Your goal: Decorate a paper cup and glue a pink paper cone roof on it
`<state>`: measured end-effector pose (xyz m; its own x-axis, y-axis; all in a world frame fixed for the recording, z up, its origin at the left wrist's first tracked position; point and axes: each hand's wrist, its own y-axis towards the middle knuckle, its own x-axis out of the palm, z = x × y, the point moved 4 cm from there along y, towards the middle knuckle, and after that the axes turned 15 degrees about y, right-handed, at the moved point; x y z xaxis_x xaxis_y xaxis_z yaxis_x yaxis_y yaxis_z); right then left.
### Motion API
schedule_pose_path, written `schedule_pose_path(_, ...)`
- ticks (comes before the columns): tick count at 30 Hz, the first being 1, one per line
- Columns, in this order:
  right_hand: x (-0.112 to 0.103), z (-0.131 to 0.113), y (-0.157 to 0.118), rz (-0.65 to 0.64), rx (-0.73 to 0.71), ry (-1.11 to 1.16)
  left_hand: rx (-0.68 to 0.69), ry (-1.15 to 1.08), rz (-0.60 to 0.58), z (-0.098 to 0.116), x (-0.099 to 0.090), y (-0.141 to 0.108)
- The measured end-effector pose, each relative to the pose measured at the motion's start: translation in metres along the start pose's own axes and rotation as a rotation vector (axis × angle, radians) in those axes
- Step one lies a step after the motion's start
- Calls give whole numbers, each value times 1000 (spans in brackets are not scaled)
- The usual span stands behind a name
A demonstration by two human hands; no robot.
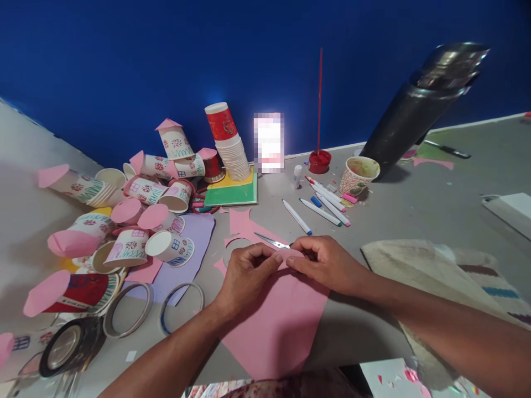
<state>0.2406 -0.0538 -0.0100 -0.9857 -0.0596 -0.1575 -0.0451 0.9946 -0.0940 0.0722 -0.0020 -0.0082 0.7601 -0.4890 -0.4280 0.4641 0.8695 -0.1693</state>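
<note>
A small piece of pink paper [289, 255] is pinched between the thumbs and fingers of both hands. My left hand [250, 272] grips its left side, and my right hand [321, 261] grips its right side, with the thumbs close together. Below them lies a larger pink paper sheet [276, 326], partly covered by the hands. Scissors [274, 241] lie just past the fingers, their blades pointing left and their handles hidden behind my right hand. Pink paper scraps [239, 222] with curved cuts are beyond my left hand.
Paper cups with pink paper cones [143, 190] crowd the left, near tape rolls [128, 310]. A cup stack [232, 149] stands at the back. Marker pens [319, 212], a glue stick [297, 177], a stained cup [359, 176] and a black flask [406, 121] lie beyond. A cloth [431, 276] is at right.
</note>
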Motion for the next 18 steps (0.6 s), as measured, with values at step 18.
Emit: schedule_pose_path(18, 6, -4, -5, 20, -109, -174, -103, 62, -230, 3, 8, -3)
